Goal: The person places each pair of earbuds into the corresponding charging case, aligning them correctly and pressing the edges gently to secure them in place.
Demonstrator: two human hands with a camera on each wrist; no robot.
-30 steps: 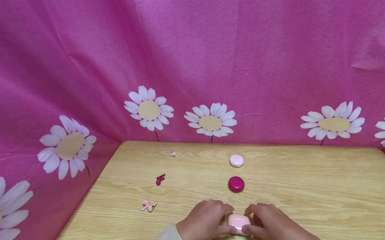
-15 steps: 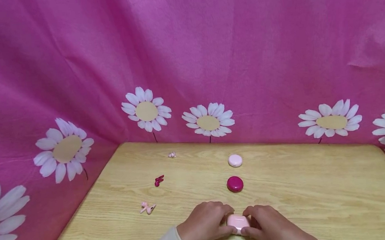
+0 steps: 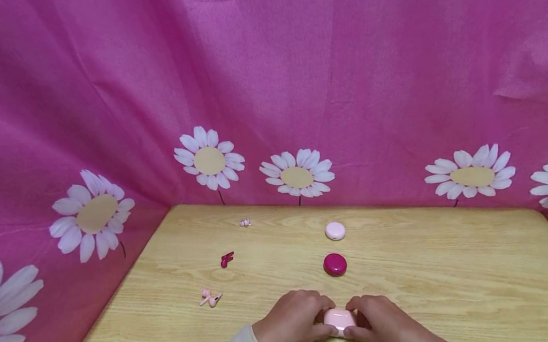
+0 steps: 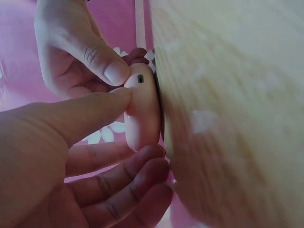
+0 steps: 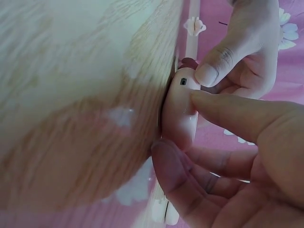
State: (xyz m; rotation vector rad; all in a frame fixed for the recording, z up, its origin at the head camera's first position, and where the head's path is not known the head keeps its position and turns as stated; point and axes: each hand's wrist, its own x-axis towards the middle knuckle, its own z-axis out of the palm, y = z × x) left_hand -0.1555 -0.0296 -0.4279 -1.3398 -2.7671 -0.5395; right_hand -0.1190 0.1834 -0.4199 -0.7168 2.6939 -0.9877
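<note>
A glossy light pink earbud case (image 3: 340, 319) sits on the wooden table, near its front edge, with its lid down. My left hand (image 3: 297, 321) grips its left side and my right hand (image 3: 387, 323) grips its right, thumbs at the front and fingers curled round the ends. Both wrist views show a small dark charging port on the case's near face, beside the two thumb tips. Beyond the hands lie a magenta round case (image 3: 335, 265) and, farther back, a pale pink round case (image 3: 335, 231).
Loose earbuds lie on the left of the table (image 3: 425, 255): a peach-pink pair (image 3: 210, 298) in front, a magenta pair (image 3: 227, 259) behind it, and a pale pink pair (image 3: 245, 222) near the back edge. A pink daisy-print cloth (image 3: 368, 77) hangs behind and to the left.
</note>
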